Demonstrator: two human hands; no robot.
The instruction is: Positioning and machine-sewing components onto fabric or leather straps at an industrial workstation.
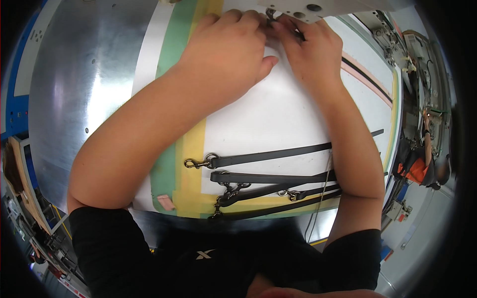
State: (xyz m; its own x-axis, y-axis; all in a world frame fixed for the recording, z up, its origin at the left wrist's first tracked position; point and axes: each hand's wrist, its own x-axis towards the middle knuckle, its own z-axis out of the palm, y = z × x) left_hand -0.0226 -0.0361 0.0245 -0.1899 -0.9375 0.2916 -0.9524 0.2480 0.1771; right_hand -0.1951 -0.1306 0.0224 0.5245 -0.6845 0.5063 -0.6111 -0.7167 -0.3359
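At the top of the head view, both hands meet beneath a pale machine head (300, 11). My left hand (231, 47) has its fingers curled over, their tips hidden, and its thumb pointing right. My right hand (316, 54) is closed, with thumb and fingers pinching a dark strap-like piece (299, 36) that shows only in small bits. Below the hands, several black straps (268, 157) with metal snap hooks (195, 163) lie on the white work surface (263, 124). My right forearm passes over their right-hand ends.
Green tape (166, 174) and yellow tape (189, 144) border the white surface. A shiny metal table (94, 74) extends on the left. Pink strips with a black line (367, 79) cross the upper right. A pink scrap (165, 202) lies near the front edge. Another person in orange (416, 171) is far right.
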